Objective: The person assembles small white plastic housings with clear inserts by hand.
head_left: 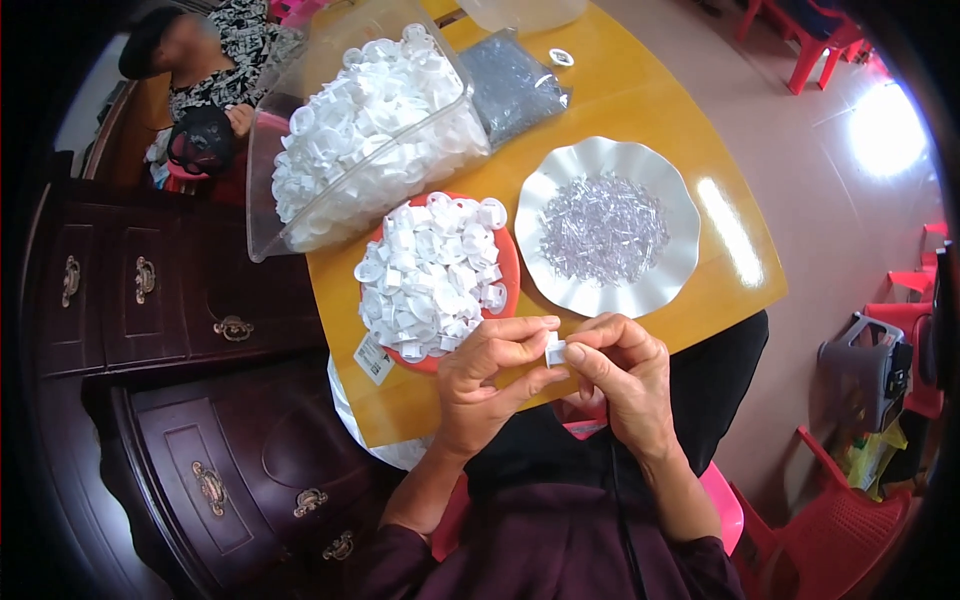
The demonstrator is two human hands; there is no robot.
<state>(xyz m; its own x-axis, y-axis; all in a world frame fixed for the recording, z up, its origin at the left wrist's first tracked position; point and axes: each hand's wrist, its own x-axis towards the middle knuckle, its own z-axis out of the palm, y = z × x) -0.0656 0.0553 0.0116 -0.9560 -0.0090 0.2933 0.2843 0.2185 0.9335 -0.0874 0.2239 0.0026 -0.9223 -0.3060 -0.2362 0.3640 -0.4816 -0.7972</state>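
Observation:
Between my two hands, just over the table's near edge, is a small white plastic part (554, 352). The thumb and fingers of my left hand (492, 375) pinch it from the left. From the right, my right hand (628, 378) grips it with thumb and forefinger; its fingertips hide part of the piece. Close beyond my left hand, a round orange-red tray (511, 262) is heaped with similar white plastic parts (432, 275). Past my right hand lies a white wavy-rimmed plate (538, 272) holding many thin clear plastic pieces (605, 230).
A large clear bin (262, 190) full of white parts stands at the far left of the wooden table (690, 130). Beside it are a clear bag (515, 88) and one loose white part (562, 58). A dark cabinet (180, 420) stands left; red chairs (835, 520) are right. Another person (225, 60) sits far left.

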